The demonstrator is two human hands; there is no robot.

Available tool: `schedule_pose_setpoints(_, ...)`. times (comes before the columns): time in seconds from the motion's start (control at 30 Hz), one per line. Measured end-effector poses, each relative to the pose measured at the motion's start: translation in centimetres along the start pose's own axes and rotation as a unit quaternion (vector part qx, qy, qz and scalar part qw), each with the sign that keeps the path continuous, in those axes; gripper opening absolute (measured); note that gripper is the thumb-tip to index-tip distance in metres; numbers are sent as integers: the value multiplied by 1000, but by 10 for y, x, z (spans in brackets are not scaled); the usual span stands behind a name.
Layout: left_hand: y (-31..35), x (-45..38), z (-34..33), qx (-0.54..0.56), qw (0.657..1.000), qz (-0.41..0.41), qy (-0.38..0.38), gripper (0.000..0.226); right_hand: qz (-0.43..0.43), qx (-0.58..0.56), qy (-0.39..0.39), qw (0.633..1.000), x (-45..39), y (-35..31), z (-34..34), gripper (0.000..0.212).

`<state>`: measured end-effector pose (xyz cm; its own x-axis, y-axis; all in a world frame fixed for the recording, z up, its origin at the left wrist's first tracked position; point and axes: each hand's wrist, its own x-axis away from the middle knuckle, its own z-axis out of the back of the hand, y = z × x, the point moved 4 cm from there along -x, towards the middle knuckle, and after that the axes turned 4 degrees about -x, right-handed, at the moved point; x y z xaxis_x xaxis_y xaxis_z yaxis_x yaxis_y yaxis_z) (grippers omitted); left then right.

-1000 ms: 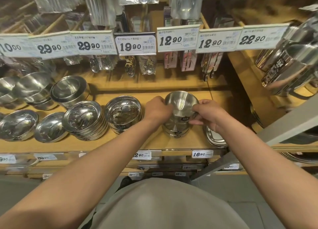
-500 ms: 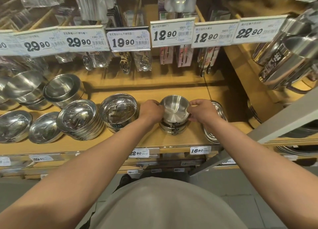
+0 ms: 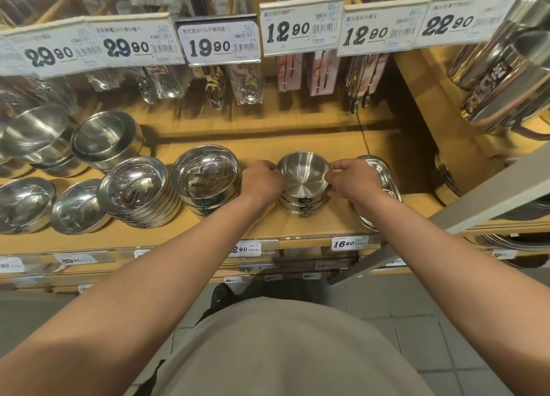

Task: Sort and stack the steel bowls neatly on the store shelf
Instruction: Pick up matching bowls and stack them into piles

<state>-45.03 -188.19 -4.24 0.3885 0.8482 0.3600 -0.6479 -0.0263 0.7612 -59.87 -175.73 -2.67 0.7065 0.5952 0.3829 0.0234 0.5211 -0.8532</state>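
both hands flank a small round steel bowl (image 3: 304,178) sitting on top of a short stack of matching steel bowls (image 3: 303,205) on the wooden store shelf (image 3: 297,141). the left hand (image 3: 262,181) and right hand (image 3: 351,178) each pinch its rim with curled fingers, seemingly settling it level. this stack looks nearly finished. to the left, a taller stack of wider steel bowls (image 3: 205,181) looks tidy, while a leaning pile of shallow steel bowls (image 3: 140,192) and loose ones beyond it probably still need sorting.
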Motion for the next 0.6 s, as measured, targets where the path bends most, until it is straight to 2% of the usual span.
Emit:
schedule_pose_setpoints(0.17,-2,1,0,3,1000,-2,-10,27,1,-10,-13,1000,-1,1,0,27)
schedule_pose_setpoints(0.3,-4,1,-1,20,1000,2,-21,31,-1,-6,-13,1000,-3,8,-1,4)
schedule_pose_setpoints(0.4,-10,6,-5,51,998,23,-32,34,-4,-2,-16,1000,-6,18,-2,16)
schedule_pose_setpoints(0.5,-20,13,-12,88,993,57,-54,37,-33,-60,-37,997,-6,30,-5,37)
schedule_pose_setpoints(0.6,-29,17,-17,115,989,73,-63,46,-61,-117,-57,990,-1,37,-12,35)
